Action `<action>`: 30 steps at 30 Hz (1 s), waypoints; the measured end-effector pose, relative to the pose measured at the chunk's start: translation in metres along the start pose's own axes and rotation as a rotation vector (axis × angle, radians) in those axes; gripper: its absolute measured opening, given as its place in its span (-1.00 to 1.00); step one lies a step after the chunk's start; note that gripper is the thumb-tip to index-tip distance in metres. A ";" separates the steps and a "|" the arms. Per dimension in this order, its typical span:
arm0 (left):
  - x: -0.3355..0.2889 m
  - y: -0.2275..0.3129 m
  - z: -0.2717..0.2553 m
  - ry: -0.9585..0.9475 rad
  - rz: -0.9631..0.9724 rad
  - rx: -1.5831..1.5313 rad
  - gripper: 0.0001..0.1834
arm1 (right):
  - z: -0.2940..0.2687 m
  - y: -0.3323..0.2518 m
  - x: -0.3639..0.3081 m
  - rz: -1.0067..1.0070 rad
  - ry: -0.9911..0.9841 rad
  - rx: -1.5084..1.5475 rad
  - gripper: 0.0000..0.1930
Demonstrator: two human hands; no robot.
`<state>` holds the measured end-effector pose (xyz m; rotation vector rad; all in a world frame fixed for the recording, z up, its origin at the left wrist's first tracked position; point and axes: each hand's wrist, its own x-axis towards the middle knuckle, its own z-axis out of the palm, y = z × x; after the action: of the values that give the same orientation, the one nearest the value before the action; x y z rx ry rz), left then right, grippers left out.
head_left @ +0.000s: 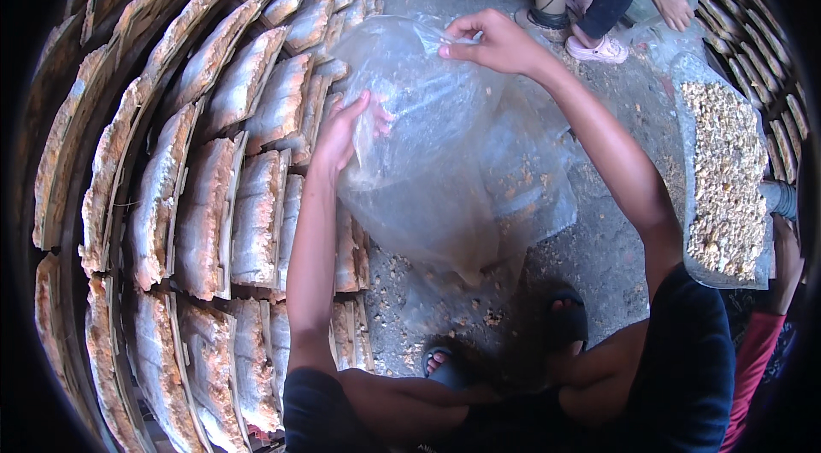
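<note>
A large, thin, clear plastic bag (428, 137) hangs crumpled in front of me, above the floor. My right hand (492, 41) pinches its upper edge between thumb and fingers. On the bag's left side, my left hand (344, 130) is closed on the plastic, its thumb on the near side and its fingers showing blurred through the film. The lower part of the bag droops toward my feet, and the floor shows through it. I cannot make out anything inside the bag.
Rows of overlapping slabs (256, 205) with crusty orange-white edges stand on the left. A clear bag of pale crumbly pieces (727, 179) is at the right, near a red-sleeved arm (757, 359). Another person's hand (671, 4) handles plastic at the top right. Crumbs litter the concrete floor (402, 308).
</note>
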<state>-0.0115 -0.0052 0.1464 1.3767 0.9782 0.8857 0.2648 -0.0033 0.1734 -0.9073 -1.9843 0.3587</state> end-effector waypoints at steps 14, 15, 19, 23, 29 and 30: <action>0.001 -0.001 0.009 0.016 0.020 0.025 -0.73 | -0.006 -0.015 -0.002 0.160 0.147 -0.203 -0.84; 0.003 -0.002 0.009 0.063 0.024 0.056 -0.74 | -0.006 -0.016 -0.001 0.179 0.137 -0.219 -0.84; 0.015 -0.004 0.016 0.063 0.128 0.183 -0.77 | -0.022 -0.013 -0.003 0.089 0.081 -0.364 -0.82; 0.016 -0.004 0.022 -0.257 0.158 0.317 -0.75 | -0.067 -0.024 -0.014 -0.032 0.013 -0.468 -0.84; 0.006 -0.003 0.006 -0.623 0.149 0.345 -0.82 | -0.156 -0.084 -0.034 0.038 0.131 -0.616 -0.86; 0.008 -0.001 0.006 -0.642 0.106 0.337 -0.86 | -0.167 -0.090 -0.038 0.099 0.166 -0.646 -0.84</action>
<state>-0.0035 0.0004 0.1452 1.8557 0.5690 0.3072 0.3737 -0.1088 0.2933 -1.3866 -1.9244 -0.3226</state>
